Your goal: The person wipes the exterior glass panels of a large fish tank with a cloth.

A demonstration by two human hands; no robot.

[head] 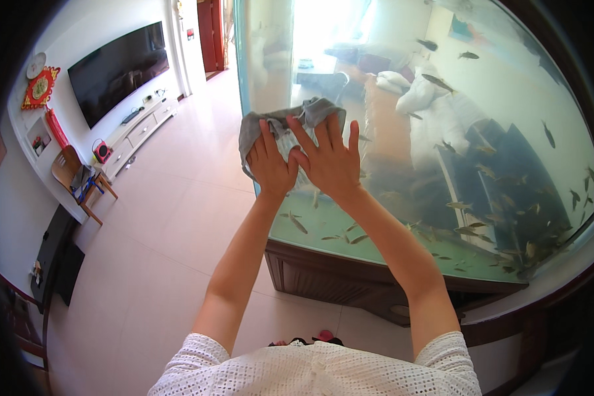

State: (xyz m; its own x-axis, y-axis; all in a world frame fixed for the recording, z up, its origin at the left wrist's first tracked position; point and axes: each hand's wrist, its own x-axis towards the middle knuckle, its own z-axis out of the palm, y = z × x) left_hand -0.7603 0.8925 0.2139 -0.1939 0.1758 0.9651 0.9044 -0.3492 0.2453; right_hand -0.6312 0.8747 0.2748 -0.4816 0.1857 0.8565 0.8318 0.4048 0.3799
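A grey cloth (321, 110) lies bunched against the front glass of a large fish tank (401, 232), near the pane's left edge. My left hand (270, 166) presses its left part to the glass, fingers pointing up. Beside it, my right hand (331, 158) holds the cloth's right part with spread fingers. The index fingertip rests on the upper fold, and the little finger lies off the cloth. Both thumbs meet or nearly meet between the hands. Several small fish (297, 223) swim in slightly cloudy water, most of them low and to the right.
The tank stands on a dark wooden cabinet (336, 277). Pale floor tiles (168, 237) extend to the left. Farther off are a wooden chair (69, 168) with things on its seat, a low white TV cabinet (141, 131) and a wall-mounted television (121, 69). A sofa (386, 119) shows through the glass.
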